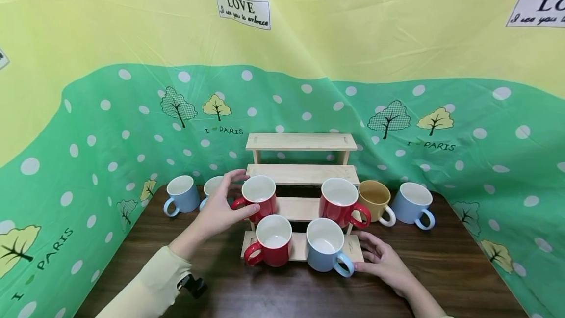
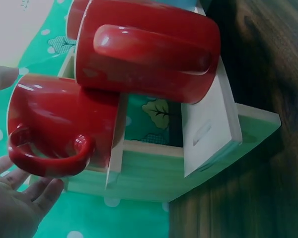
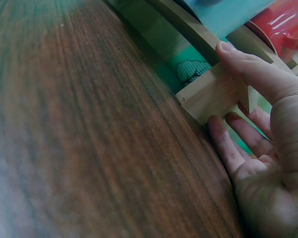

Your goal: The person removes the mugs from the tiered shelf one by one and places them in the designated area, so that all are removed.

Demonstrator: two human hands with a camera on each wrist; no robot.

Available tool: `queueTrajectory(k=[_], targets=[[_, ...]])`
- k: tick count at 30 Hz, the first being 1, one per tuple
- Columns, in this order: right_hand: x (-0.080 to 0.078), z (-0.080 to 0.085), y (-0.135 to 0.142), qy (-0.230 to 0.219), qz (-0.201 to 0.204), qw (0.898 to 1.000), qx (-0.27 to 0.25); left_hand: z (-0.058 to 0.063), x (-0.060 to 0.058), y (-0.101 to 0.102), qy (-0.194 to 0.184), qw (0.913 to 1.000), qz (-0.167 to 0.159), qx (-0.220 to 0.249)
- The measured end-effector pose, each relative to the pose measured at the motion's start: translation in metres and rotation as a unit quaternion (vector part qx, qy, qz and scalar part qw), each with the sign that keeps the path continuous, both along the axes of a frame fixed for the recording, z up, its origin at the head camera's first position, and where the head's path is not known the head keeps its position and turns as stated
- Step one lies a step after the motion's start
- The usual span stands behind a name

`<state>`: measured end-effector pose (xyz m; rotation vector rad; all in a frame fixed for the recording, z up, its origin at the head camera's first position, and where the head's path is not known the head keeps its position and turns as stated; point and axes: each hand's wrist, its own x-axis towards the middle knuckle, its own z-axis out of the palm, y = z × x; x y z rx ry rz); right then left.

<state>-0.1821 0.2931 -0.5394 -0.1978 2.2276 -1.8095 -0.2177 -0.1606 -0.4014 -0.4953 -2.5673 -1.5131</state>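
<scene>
A pale wooden step stand (image 1: 302, 142) bears mugs on its two lowest steps. My left hand (image 1: 222, 210) is beside the upper-left red mug (image 1: 267, 205), thumb and fingers spread around its handle side. In the left wrist view, the fingers (image 2: 44, 196) are apart under that mug's handle. Below it, another red mug (image 1: 279, 251) stands on the bottom step, with a light blue mug (image 1: 324, 256) to its right. My right hand (image 1: 385, 261) grips the bottom step's right end; in the right wrist view its thumb lies along the step and fingers bend around the side.
An upper-right red mug (image 1: 333, 210) stands on the second step. Right of the stand are a tan mug (image 1: 372, 203) and a blue mug (image 1: 403, 207). Two blue mugs are at the left, one (image 1: 187, 199) farther out. A patterned cloth (image 1: 300, 97) hangs behind the wooden table (image 1: 282, 293).
</scene>
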Motion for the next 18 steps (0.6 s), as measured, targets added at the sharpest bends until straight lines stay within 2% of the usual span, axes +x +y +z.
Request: queueTrajectory(k=[10, 18], targets=[[0.001, 0.000, -0.001, 0.006, 0.008, 1.000, -0.003, -0.001, 0.001, 0.011, -0.044, 0.9988, 0.003, 0.020], [0.000, 0.000, 0.000, -0.001, 0.005, 1.000, -0.003, -0.004, -0.003, 0.017, -0.050, 0.9981, 0.003, 0.036]])
